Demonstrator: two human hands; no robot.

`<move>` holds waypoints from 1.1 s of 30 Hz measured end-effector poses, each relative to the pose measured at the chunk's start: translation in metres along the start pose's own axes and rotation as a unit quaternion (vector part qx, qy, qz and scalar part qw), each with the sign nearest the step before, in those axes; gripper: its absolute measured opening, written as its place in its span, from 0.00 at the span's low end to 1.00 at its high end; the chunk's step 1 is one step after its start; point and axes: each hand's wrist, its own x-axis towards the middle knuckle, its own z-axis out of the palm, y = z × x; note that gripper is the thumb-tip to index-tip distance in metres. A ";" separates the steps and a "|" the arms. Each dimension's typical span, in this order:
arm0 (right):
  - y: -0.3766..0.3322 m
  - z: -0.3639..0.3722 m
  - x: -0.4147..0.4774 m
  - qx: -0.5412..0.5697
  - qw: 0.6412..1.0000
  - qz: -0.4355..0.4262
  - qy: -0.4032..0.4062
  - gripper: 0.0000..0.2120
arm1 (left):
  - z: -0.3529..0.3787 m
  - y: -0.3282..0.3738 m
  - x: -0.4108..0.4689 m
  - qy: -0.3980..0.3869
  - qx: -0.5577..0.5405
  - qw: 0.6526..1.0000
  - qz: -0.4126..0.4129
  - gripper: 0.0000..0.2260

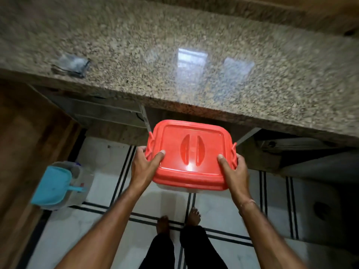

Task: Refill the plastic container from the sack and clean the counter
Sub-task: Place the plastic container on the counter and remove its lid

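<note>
L hand (142, 166) & R hand (236, 171) hold the red-lid box (191, 158) up in the air, just in front of the counter (136, 45) edge, over the floor (101, 152). Each hand grips one side, fingers curled round it, thumb on top. Blue dustpan (52, 185) is down at the left

container (174, 188): body hidden under the red lid (191, 152), 1 pale sliver showing; contents cannot be told.
left hand (143, 164): fingers mostly hidden behind the container's side.
right hand (236, 169): fingers hidden likewise.
counter (194, 32): smeared by motion, cut off at 2 edges.
grey item (71, 67): blurred, unidentifiable.
blue item (52, 183): soft, kind unclear.
forearms (108, 220): cut off at bottom edge.
</note>
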 end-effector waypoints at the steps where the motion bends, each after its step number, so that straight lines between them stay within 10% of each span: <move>1: -0.015 -0.007 -0.010 0.001 1.000 -0.011 0.010 0.35 | -0.012 0.014 -0.009 0.007 -0.004 1.000 0.012 0.27; 13: -0.186 -0.059 -0.042 0.080 0.981 -0.152 0.084 0.40 | -0.102 0.177 -0.022 0.030 -0.162 0.976 0.145 0.34; 33: -0.321 -0.112 0.279 0.054 0.983 -0.146 0.099 0.32 | 0.052 0.405 0.207 0.027 -0.088 0.984 0.154 0.31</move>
